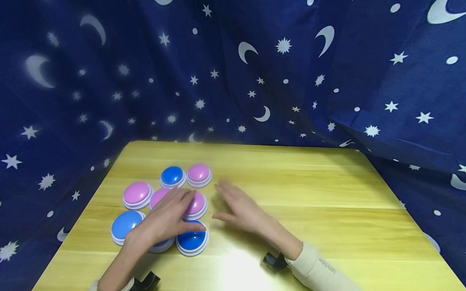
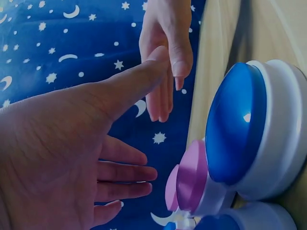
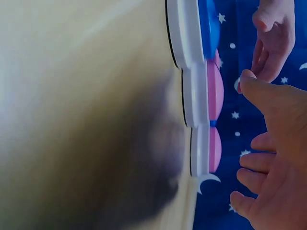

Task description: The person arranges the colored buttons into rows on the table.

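Several round push buttons with blue or pink domes on white bases form a cluster on the left of the table. My left hand point(image 1: 160, 220) hovers above them, fingers loosely extended and thumb apart, holding nothing. Beneath it, a pink button point(image 1: 157, 196) and a blue button point(image 1: 162, 245) are partly hidden. The left thumb passes over the front blue button point(image 1: 191, 239); the left wrist view shows a gap to that button point(image 2: 237, 124). Just right of the cluster, my right hand point(image 1: 244, 208) is held above the table, fingers extended, with nothing in it.
The wooden table point(image 1: 309, 186) extends to the right of the buttons. A dark blue cloth point(image 1: 225, 60) with white moons and stars hangs behind and at the sides. A dark wrist device point(image 1: 274, 261) sits at the right sleeve.
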Motion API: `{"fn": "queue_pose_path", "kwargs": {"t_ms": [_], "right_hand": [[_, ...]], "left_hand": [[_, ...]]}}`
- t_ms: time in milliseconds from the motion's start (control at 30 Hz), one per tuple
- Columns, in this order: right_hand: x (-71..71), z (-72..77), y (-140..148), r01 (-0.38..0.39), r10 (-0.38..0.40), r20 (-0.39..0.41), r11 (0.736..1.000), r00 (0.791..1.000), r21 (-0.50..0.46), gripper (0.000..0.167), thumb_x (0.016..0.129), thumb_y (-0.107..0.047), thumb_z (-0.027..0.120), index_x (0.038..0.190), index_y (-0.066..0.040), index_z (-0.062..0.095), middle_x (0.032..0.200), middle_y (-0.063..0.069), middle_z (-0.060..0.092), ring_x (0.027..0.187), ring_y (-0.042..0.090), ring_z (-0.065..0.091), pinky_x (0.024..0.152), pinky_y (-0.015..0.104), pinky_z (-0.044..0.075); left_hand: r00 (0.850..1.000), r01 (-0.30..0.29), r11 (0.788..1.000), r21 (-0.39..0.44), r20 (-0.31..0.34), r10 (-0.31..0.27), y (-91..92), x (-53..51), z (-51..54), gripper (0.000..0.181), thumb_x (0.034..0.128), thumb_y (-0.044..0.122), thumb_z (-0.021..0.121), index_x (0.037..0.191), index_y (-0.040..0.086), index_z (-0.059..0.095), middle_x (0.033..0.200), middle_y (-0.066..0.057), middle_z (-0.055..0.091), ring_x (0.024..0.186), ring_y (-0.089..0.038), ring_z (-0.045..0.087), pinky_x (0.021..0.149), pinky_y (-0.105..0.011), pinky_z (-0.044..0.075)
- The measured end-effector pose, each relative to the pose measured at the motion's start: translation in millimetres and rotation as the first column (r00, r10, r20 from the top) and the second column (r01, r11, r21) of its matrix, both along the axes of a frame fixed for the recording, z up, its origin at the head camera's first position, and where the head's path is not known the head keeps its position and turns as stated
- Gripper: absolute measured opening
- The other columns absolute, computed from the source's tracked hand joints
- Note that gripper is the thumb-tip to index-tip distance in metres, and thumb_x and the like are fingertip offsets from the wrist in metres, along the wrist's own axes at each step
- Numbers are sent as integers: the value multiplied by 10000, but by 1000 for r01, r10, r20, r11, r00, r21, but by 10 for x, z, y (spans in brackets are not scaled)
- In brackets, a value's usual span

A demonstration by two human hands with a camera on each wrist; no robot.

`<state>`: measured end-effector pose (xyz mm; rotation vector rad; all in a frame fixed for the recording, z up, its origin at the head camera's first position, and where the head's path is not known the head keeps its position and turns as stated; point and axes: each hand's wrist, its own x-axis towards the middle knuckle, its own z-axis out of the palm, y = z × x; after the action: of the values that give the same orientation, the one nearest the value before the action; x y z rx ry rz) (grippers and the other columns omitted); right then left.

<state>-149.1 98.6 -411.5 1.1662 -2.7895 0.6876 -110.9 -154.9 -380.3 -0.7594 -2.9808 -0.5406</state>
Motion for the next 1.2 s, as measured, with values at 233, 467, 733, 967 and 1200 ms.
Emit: {"fn": "queue_pose_path", "kwargs": {"t_ms": [233, 467, 733, 967, 1200], "right_hand": [[130, -74, -75, -44, 43, 62, 999, 997, -1, 854, 920, -502, 653, 1534, -20, 308, 1578, 155, 293, 1448, 313, 276, 1158, 481, 264], [213, -134, -127, -73, 74, 86, 997, 994, -18, 871, 883, -483, 709, 1515, -8, 342, 1539, 181, 365, 1430, 315, 318, 1147, 484, 288], [234, -187, -166, -117, 119, 31, 991, 992, -58, 845, 838, -471, 758, 1483, -47, 414, 1473, 157, 464, 1361, 269, 432, 1118, 420, 353], [254, -198, -194, -146, 152, 64, 985, 986, -91, 845, 810, -424, 800, 1479, -70, 424, 1441, 116, 506, 1319, 233, 479, 1098, 390, 386], [256, -230, -216, -157, 165, 71, 983, 984, -99, 840, 802, -398, 816, 1471, -64, 434, 1413, 119, 532, 1297, 229, 499, 1092, 372, 393]], "left_hand": [[1000, -8, 999, -45, 18, 9, -84, 139, -28, 1077, 653, 686, 795, 1428, 5, 486, 1335, -125, 547, 1162, -259, 502, 1041, -456, 427], [998, -11, 998, -60, 64, 15, -119, 223, -62, 1046, 657, 624, 832, 1420, -4, 493, 1384, -163, 512, 1252, -321, 473, 1094, -500, 374], [996, 37, 997, -66, 80, -32, -143, 250, -77, 953, 668, 527, 876, 1368, -22, 534, 1250, -127, 562, 1245, -341, 476, 1115, -518, 337], [993, 40, 997, -68, 112, -32, -157, 252, -90, 976, 651, 497, 893, 1373, -44, 521, 1270, -160, 573, 1324, -365, 436, 1179, -535, 190], [994, 63, 997, -51, 87, -59, -181, 240, -107, 953, 599, 498, 910, 1304, -32, 549, 1200, -131, 604, 1232, -329, 509, 1179, -529, 192]]}}
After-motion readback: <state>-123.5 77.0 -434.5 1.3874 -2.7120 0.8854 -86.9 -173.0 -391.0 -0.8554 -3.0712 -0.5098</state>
